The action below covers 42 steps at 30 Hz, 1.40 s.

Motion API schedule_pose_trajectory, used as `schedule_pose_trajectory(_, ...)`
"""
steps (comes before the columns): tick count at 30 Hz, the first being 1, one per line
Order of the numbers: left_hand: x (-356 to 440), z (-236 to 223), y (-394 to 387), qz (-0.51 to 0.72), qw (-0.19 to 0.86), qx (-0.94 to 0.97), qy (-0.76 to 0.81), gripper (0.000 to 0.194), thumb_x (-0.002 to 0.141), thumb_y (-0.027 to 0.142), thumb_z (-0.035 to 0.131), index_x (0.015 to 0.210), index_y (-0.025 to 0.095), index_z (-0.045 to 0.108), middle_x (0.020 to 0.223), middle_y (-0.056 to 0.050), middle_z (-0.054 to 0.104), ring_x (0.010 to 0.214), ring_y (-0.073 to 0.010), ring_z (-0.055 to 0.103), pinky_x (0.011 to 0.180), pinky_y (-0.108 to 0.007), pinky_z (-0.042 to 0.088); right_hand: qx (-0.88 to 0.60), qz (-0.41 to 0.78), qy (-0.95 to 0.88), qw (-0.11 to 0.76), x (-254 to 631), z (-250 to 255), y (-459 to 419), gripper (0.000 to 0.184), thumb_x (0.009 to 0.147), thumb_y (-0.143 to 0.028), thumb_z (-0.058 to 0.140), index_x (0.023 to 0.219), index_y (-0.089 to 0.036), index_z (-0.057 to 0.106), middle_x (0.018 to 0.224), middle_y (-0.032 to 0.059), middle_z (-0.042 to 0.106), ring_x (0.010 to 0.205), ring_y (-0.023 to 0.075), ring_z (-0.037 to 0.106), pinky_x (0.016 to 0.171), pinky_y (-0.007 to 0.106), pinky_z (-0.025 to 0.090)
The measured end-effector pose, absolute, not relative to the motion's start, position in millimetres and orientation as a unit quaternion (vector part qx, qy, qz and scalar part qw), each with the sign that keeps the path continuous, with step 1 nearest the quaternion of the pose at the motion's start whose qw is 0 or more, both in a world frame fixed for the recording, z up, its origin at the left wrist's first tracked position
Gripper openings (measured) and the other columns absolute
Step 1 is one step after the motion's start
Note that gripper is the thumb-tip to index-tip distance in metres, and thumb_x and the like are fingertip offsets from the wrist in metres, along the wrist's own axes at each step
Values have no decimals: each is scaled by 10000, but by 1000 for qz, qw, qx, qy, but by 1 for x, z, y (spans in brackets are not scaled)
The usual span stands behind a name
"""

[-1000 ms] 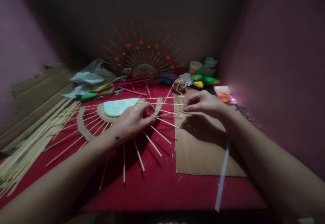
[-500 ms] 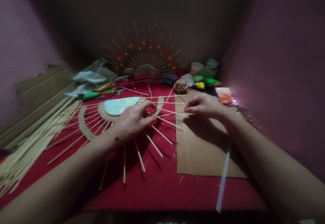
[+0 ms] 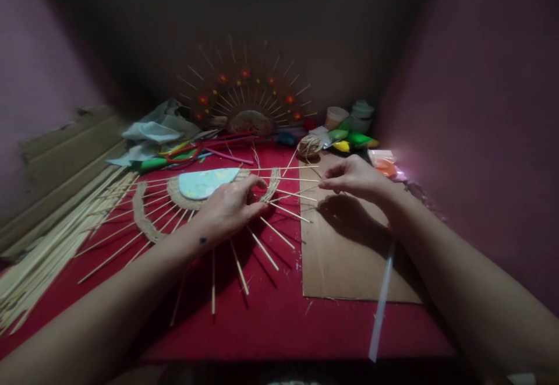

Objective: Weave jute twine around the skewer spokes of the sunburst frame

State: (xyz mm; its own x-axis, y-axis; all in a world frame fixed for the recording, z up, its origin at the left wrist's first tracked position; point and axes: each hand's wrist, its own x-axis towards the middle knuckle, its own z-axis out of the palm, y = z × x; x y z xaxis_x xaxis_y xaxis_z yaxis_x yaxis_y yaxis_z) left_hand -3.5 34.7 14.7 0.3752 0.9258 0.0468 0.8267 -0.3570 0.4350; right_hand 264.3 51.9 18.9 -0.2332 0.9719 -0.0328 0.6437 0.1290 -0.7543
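A half-round fan of thin wooden sticks [image 3: 239,268] lies on the red table, its sticks spreading toward me. Light blue patterned fabric [image 3: 203,184] covers its middle, edged by twine weaving. Farther out, a woven twine band [image 3: 142,213] crosses the sticks on the left, and another stretch shows at the right. My left hand [image 3: 229,201] is closed on the fan near that right stretch, thumb and forefinger at the weaving; the palm hides part of it. My right hand [image 3: 353,176] pinches a strand of twine [image 3: 294,193], which runs straight from the band over the stick ends.
Cardboard [image 3: 327,262] lies under my right hand, with a translucent glue stick [image 3: 382,309] near its front. A twine bundle [image 3: 310,146] and colored clay packs [image 3: 360,140] sit behind. Loose sticks [image 3: 56,239] and orange-handled scissors [image 3: 183,153] lie left. A flowered stick fan [image 3: 251,120] stands at the back.
My right hand has shifted slightly, and the twine now shows as a straighter line between the band and its fingers. My left hand stays at the fan.
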Motion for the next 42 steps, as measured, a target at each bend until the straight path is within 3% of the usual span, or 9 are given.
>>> schedule_pose_trajectory(10, -4, 14, 32, 136, 182, 819, 527, 315, 794, 417, 585, 1033, 213, 608, 780, -7, 592, 703, -158, 539, 619, -272, 360, -548, 204, -712, 390, 253, 5, 54, 162, 730, -305, 667, 666, -157, 652, 601, -13, 551, 586, 101, 440, 563, 256, 323)
schedule_pose_trajectory(16, -4, 18, 25, 136, 195, 828, 508, 295, 802, 428, 578, 1016, 227, 604, 749, 5, 614, 686, -155, 560, 613, -271, 363, -545, 213, -674, 451, 247, 9, 59, 193, 681, -346, 718, 667, -158, 675, 587, -23, 529, 585, 100, 418, 571, 264, 324)
schedule_pose_trajectory(23, -2, 28, 12, 114, 198, 849, 476, 318, 816, 425, 563, 1049, 211, 591, 799, -15, 619, 708, -161, 554, 615, -268, 371, -546, 392, -628, 392, 248, 14, 64, 251, 621, -362, 759, 598, -159, 614, 508, -39, 465, 480, 68, 351, 464, 251, 249)
schedule_pose_trajectory(26, 0, 31, 9, 121, 205, 850, 469, 301, 823, 427, 550, 1027, 210, 592, 773, -9, 615, 708, -162, 554, 619, -268, 372, -533, 441, -599, 404, 250, 13, 62, 239, 622, -353, 757, 624, -165, 609, 477, -59, 418, 439, 55, 309, 432, 244, 199)
schedule_pose_trajectory(30, 0, 29, 13, 116, 209, 844, 481, 283, 817, 415, 555, 1006, 208, 595, 774, -3, 610, 705, -157, 550, 629, -273, 365, -501, 408, -615, 452, 256, 18, 58, 249, 612, -372, 760, 641, -157, 637, 499, -53, 446, 467, 56, 327, 456, 243, 226)
schedule_pose_trajectory(34, -2, 26, 18, 126, 193, 838, 495, 276, 804, 393, 565, 1002, 204, 599, 721, 6, 580, 664, -145, 521, 613, -272, 346, -525, 371, -650, 407, 267, 23, 56, 256, 577, -364, 781, 598, -146, 648, 532, -29, 510, 503, 67, 376, 490, 260, 264)
schedule_pose_trajectory(42, -5, 24, 19, 156, 197, 828, 502, 288, 791, 397, 574, 1006, 206, 597, 712, 9, 585, 643, -136, 514, 592, -265, 349, -510, 403, -624, 434, 280, 16, 61, 303, 577, -398, 772, 632, -166, 585, 510, -58, 453, 474, 56, 339, 468, 245, 221)
